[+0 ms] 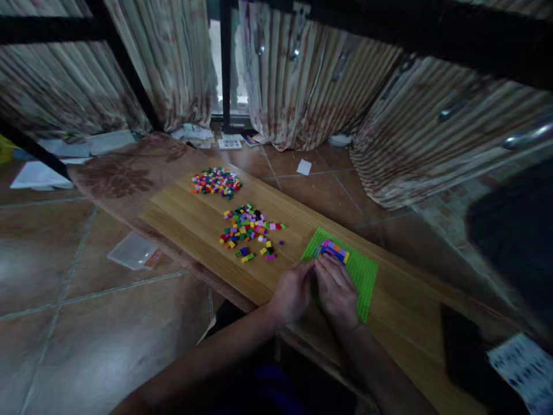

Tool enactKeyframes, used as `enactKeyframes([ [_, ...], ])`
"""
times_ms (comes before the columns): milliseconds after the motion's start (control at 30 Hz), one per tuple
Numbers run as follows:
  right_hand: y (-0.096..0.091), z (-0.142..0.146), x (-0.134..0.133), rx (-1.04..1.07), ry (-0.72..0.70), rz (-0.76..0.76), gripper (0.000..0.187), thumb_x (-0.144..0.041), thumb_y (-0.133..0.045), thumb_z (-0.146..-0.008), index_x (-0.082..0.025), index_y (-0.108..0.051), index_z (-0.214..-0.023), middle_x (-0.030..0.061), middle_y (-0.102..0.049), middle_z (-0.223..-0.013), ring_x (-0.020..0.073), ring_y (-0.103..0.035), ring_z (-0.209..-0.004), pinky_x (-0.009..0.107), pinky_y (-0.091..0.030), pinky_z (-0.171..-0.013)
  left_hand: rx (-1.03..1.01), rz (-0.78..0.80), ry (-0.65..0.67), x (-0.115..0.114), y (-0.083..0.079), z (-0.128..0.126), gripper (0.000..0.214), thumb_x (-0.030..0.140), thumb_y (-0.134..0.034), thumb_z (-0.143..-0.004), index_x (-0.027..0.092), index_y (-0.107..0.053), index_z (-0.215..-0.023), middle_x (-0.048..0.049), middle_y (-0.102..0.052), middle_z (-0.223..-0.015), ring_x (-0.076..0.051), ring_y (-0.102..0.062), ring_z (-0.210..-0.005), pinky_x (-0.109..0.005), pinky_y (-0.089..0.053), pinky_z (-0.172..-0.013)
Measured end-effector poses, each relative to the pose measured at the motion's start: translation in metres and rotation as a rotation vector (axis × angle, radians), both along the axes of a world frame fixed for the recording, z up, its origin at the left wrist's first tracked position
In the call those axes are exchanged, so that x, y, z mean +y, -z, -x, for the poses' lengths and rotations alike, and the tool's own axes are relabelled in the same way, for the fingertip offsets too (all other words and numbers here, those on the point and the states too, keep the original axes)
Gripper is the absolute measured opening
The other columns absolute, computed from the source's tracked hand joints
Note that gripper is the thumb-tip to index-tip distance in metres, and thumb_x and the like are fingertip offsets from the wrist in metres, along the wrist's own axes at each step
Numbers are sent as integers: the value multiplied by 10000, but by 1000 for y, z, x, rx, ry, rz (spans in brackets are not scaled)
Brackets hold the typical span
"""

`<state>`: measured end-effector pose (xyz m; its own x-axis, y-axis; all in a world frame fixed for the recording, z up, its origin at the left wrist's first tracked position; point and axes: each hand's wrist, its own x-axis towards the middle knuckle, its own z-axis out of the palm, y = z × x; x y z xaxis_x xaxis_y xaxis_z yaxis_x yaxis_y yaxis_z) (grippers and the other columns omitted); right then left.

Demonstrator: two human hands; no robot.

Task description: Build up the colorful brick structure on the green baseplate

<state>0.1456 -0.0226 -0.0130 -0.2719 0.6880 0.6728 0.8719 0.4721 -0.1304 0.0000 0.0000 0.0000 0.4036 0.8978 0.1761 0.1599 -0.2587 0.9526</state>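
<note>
My left hand [292,292] and my right hand [337,290] meet over the near left part of a green studded baseplate [366,278]. The fingers of both are curled and pressed together at the tips; whatever they pinch is hidden. Just beyond the fingertips, a low build of purple, blue, orange and yellow bricks [334,249] stands on the baseplate, partly covered by my right hand. Left of the baseplate lies a loose spread of mixed toy bricks [248,225]. Farther off is a denser heap of small bricks [216,181].
The long wooden table [185,216] runs diagonally. A dark flat object [464,340] and a printed sheet [525,366] are at the right. On the tiled floor sits a clear plastic box [133,251]. Striped curtains [302,75] hang behind, near papers [230,142].
</note>
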Motion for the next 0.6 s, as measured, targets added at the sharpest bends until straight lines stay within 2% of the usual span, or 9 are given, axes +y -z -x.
enactKeyframes([
  [200, 3, 5, -1, 90, 9, 18, 397, -80, -549, -890, -213, -583, -1263, 98, -657, -1198, 235, -580, -1177, 418, -529, -973, 57, -25, 0, -1, 0, 3, 376, 122, -394, -890, 187, -593, -1202, -91, -664, -1048, -202, -623, -981, -326, -508, -892],
  [300, -1, 7, -1, 124, 24, 58, 329, -103, -538, -901, -193, -621, -1206, 107, -669, -1161, 231, -589, -1160, 419, -530, -968, 61, 2, -4, -2, -2, 4, 391, 114, -400, -879, 189, -591, -1211, -84, -671, -1089, -199, -619, -1022, -322, -487, -931],
  [400, -7, 9, 0, 160, 55, 102, 284, -145, -525, -917, -192, -645, -1170, 100, -675, -1139, 220, -600, -1135, 416, -518, -981, 46, 92, -36, -3, -4, 7, 429, 108, -425, -854, 175, -564, -1255, -75, -682, -1091, -192, -629, -1017, -315, -474, -944],
  [500, -15, 9, -2, 215, 110, 98, 275, -181, -515, -927, -199, -646, -1168, 94, -672, -1140, 209, -612, -1102, 413, -507, -984, 43, 224, -91, -2, -4, 14, 471, 112, -471, -821, 156, -543, -1285, -62, -704, -980, -189, -651, -887, -314, -497, -867],
  [600, -23, 11, -12, 273, 163, 73, 263, -173, -517, -923, -211, -651, -1145, 81, -678, -1114, 202, -616, -1064, 408, -510, -954, -68, 312, -111, -2, -6, 22, 413, 122, -512, -799, 173, -614, -1195, -41, -706, -925, -177, -637, -827, -298, -494, -821],
])
